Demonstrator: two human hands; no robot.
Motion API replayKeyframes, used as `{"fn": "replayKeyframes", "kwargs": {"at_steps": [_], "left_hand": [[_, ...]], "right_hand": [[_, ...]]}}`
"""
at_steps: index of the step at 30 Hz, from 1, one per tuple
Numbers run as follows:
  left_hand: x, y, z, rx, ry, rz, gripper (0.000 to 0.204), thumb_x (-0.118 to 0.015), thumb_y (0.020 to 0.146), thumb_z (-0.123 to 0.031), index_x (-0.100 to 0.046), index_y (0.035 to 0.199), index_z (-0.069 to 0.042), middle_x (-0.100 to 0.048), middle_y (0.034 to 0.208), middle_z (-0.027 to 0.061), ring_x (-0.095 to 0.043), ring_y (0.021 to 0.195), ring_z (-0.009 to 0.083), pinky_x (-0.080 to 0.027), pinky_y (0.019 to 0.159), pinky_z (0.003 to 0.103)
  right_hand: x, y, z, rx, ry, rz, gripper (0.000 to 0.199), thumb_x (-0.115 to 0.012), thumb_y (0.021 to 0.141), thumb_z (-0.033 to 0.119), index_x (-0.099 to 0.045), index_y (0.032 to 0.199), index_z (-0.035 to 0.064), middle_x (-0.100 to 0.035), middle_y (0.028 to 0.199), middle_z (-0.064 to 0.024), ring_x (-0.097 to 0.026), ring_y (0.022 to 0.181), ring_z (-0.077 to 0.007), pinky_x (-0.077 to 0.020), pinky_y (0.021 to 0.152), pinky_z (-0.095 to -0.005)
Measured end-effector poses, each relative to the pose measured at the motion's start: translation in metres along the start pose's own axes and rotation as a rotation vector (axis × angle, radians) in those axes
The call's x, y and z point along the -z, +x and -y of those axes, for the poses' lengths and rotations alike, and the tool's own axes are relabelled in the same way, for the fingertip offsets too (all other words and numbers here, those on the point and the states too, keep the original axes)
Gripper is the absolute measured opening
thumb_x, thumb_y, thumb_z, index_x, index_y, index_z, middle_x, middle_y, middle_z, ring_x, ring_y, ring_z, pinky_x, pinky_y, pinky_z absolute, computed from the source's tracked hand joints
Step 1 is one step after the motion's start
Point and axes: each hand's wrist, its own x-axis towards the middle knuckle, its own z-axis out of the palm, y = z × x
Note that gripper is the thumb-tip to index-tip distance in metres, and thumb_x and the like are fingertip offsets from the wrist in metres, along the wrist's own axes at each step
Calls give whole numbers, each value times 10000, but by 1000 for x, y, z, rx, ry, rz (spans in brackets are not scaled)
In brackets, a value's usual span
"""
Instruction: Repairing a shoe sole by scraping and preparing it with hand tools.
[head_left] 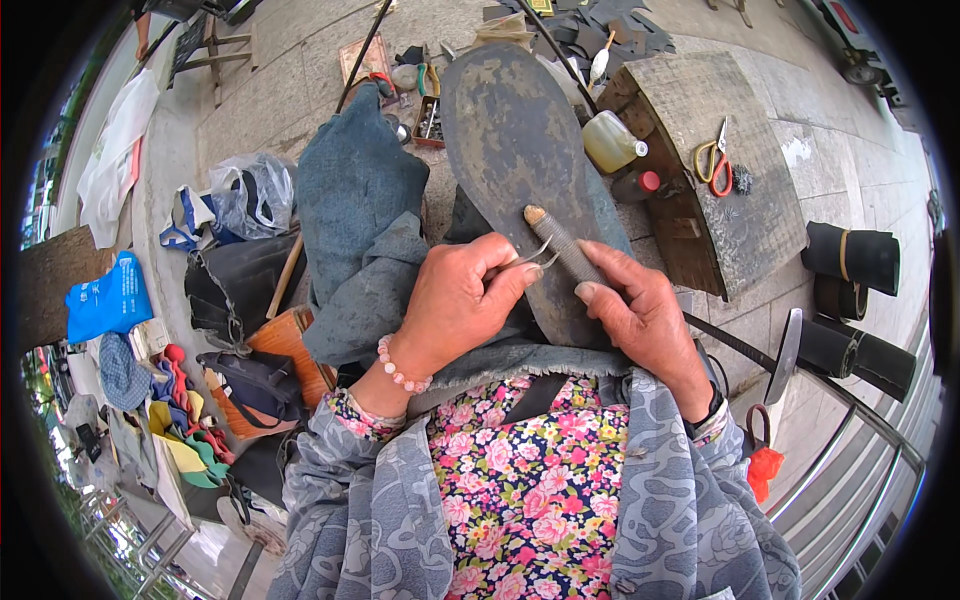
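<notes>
A worn, dark shoe sole (pixel 510 150) lies bottom-up across the person's lap, toe pointing away, over a blue cloth (pixel 360 230). The right hand (pixel 645 320) is closed around a cord-wrapped tool handle (pixel 562 243) that rests against the sole's heel half. The left hand (pixel 455 300) pinches a thin curved metal hook (pixel 535 255) between thumb and fingers, just beside the handle. Behind the sole, a wooden surface (pixel 740 170) carries orange-handled scissors (pixel 712 160) and a yellowish bottle (pixel 612 142).

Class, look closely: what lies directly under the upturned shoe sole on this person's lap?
Blue-grey cloth shows beneath the sole. The left hand and right hand cover its near end.
</notes>
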Motion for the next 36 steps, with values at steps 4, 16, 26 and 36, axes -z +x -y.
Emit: {"fn": "replayKeyframes", "kwargs": {"at_steps": [4, 16, 26, 36], "left_hand": [[-2, 0, 0, -14, 10, -21, 196, -696, 829, -93, -569, 707, -6, -465, 536, -7, -379, 530, 27, -314, 457, 256], [-9, 8, 1, -146, 26, -69, 201, -697, 826, -155, -572, 740, -24, -515, 539, 111, -494, 442, 191, -373, 443, 321], [5, 2, 1, -33, -105, 28, 192, -678, 870, -116, -567, 749, -17, -484, 603, -30, -396, 565, 24, -323, 486, 226], [7, 0, -1, 8, -81, 64, 198, -678, 859, -118, -565, 739, -8, -445, 575, -27, -363, 552, 25, -306, 471, 242]], "right_hand": [[0, 1, -2, 2, 5, -1, 390, -631, 880, 99, -555, 1235, -43, -651, 1129, -178, -618, 1019, -186, -470, 880, -291], [-1, 2, -7, 57, -11, 33, 394, -636, 871, 86, -559, 1237, -37, -647, 1142, -167, -612, 1026, -182, -469, 883, -290], [6, 1, 1, -101, 163, 64, 383, -593, 900, 88, -538, 1263, -21, -598, 884, -23, -528, 698, -68, -448, 625, -229], [3, 1, 3, -83, 182, 64, 384, -595, 901, 81, -535, 1264, -27, -584, 911, -17, -499, 675, -52, -426, 597, -215]]}}
